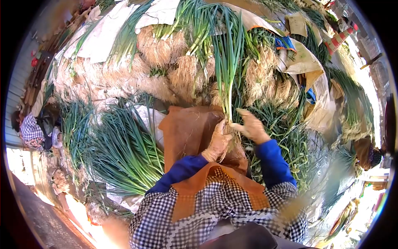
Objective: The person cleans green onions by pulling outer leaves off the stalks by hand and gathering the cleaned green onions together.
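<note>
My left hand (219, 142), which looks to be in a thin glove, is closed around the lower white ends of a few long green onions (229, 74). Their green leaves point away from me, over the pile at the back. My right hand (253, 128) is just right of the stalks, fingers apart, with its thumb close to them; whether it touches them I cannot tell. Stringy roots (235, 149) hang below my left hand. A brown apron sheet (182, 128) covers my lap beneath both hands.
Root-end bundles of green onions (161, 45) are stacked in front, partly under white cloths (103, 37). A heap of green onions (124, 145) lies at my left, and loose leaves (286, 141) lie at my right. Other people (32, 130) sit at the far left and far right.
</note>
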Tool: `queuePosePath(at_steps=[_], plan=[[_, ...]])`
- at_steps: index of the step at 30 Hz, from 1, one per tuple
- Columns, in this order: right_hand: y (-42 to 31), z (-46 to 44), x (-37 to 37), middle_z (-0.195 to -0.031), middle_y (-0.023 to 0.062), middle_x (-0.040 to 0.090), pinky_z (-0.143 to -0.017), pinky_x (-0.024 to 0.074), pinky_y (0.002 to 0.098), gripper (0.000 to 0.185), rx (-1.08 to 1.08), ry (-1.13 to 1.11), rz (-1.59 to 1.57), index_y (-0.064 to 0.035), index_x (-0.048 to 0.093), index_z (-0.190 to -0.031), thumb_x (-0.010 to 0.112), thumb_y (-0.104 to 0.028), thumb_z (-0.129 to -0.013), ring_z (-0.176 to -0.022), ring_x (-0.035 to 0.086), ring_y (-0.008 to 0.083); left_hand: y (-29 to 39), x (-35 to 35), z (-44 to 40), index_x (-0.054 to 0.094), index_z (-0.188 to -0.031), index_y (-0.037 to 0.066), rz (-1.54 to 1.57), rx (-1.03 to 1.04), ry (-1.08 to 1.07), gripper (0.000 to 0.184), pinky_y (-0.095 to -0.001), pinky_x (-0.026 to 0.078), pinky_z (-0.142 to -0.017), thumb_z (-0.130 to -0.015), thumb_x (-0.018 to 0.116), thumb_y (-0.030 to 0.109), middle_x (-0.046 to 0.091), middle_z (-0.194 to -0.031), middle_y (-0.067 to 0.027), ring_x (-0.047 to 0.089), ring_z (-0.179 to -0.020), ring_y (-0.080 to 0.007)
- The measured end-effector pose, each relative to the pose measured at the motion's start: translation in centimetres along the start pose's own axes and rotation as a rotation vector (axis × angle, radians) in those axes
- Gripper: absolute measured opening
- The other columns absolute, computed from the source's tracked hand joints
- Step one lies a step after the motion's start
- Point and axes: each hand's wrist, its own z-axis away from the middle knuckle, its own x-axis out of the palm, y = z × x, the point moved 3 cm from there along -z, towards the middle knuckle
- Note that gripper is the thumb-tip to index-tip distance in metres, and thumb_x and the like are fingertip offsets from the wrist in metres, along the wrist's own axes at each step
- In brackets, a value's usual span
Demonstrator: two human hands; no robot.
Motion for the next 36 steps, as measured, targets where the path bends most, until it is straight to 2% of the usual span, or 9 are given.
queuePosePath(at_steps=[5, 8, 10, 14, 16, 20, 28, 31, 36], plan=[[-3.9, 0.6, 4.3, -0.063, 0.0064, 0.056, -0.043, 0.0416, 0.0363, 0.03, -0.11, 0.171, 0.24, -0.0097, 0.06, -0.091, 0.049, -0.038, -0.088, -0.047, 0.052, 0.0286, 0.6, -0.8, -1.0, 0.046, -0.12, 0.001, 0.009, 0.152, -0.022, 0.04, -0.0244, 0.044, -0.084, -0.082, 0.052, -0.007, 0.055, -0.103, -0.0032, 0.053, -0.094, -0.0128], [-5.9, 4.4, 3.4, -0.061, 0.0051, 0.054, -0.042, 0.0405, 0.0356, 0.021, -0.287, -0.105, 0.689, -0.0152, 0.061, -0.094, 0.05, -0.032, -0.086, -0.044, 0.05, 0.027, 1.4, -2.3, -1.3, 0.044, -0.121, 0.001, 0.045, 0.09, 0.055, 0.04, -0.0235, 0.049, -0.069, -0.082, 0.053, -0.008, 0.056, -0.1, -0.0047, 0.056, -0.081, -0.0124], [-6.0, 7.4, 1.8, -0.065, 0.0068, 0.06, -0.05, 0.0458, 0.0379, 0.026, -0.225, -0.597, 0.181, -0.0143, 0.063, -0.084, 0.047, -0.035, -0.088, -0.052, 0.058, 0.024, 2.2, -2.9, -2.3, 0.045, -0.119, 0.001, 0.163, 0.123, 0.045, 0.037, -0.0215, 0.048, -0.061, -0.083, 0.053, -0.007, 0.057, -0.096, -0.0047, 0.055, -0.072, -0.0111], [5.4, 8.8, 0.3, -0.082, 0.0113, 0.066, -0.058, 0.049, 0.0345, 0.035, 0.34, -0.814, 0.532, -0.011, 0.062, -0.103, 0.046, -0.038, -0.088, -0.07, 0.064, 0.0244, 4.3, -0.6, -0.9, 0.046, -0.117, 0.004, 0.182, -0.101, -0.011, 0.03, -0.0206, 0.045, -0.054, -0.088, 0.052, 0.005, 0.06, -0.09, -0.0051, 0.052, -0.064, -0.0097], [3.3, 3.4, -2.8, -0.084, 0.0086, 0.067, -0.061, 0.049, 0.0315, 0.039, 0.407, -0.162, 0.004, -0.012, 0.061, -0.108, 0.045, -0.042, -0.09, -0.069, 0.063, 0.0205, 3.8, -0.5, 0.0, 0.046, -0.119, 0.006, 0.28, -0.27, -0.289, 0.031, -0.0191, 0.044, -0.05, -0.089, 0.052, 0.01, 0.057, -0.092, -0.0039, 0.051, -0.059, -0.0089], [-0.4, -4.6, -0.9, -0.082, 0.0011, 0.061, -0.056, 0.0451, 0.0215, 0.039, 0.445, -0.012, -1.374, -0.0047, 0.059, -0.109, 0.047, -0.038, -0.092, -0.064, 0.054, 0.0078, 5.1, 1.7, 2.6, 0.039, -0.125, 0.005, 0.583, -0.43, -0.523, 0.04, -0.0183, 0.041, -0.048, -0.089, 0.052, 0.017, 0.056, -0.092, -0.0084, 0.05, -0.057, -0.0096], [0.6, -8.1, 3.5, -0.074, 0.0001, 0.058, -0.062, 0.0441, 0.025, 0.031, 0.37, 0.356, -0.802, -0.0032, 0.063, -0.09, 0.052, -0.032, -0.091, -0.069, 0.054, 0.01, 3.5, 0.2, 1.8, 0.048, -0.116, 0.007, -0.182, -0.128, 0.025, 0.027, -0.0183, 0.042, -0.052, -0.091, 0.05, 0.018, 0.053, -0.083, 0.0041, 0.052, -0.066, -0.0059], [-0.5, -7.8, 4.4, -0.068, -0.0023, 0.052, -0.054, 0.041, 0.0204, 0.038, 0.513, 0.072, -2.01, -0.0056, 0.063, -0.091, 0.054, -0.042, -0.089, -0.059, 0.048, 0.0094, 2.7, -0.3, 2.0, 0.051, -0.108, 0.01, 0.067, -0.284, -0.081, 0.023, -0.0174, 0.036, -0.047, -0.091, 0.052, 0.026, 0.05, -0.077, 0.003, 0.044, -0.056, -0.0054], [-1.1, -9.0, 6.2, -0.061, -0.002, 0.045, -0.047, 0.0378, 0.0213, 0.046, 0.322, 0.041, -2.36, -0.0114, 0.06, -0.085, 0.052, -0.056, -0.084, -0.053, 0.042, 0.0083, 2.3, 0.2, 1.7, 0.051, -0.108, 0.012, 0.604, -0.578, -0.505, 0.032, -0.0178, 0.027, -0.041, -0.093, 0.045, 0.041, 0.04, -0.066, 0.0036, 0.033, -0.047, -0.0049]])
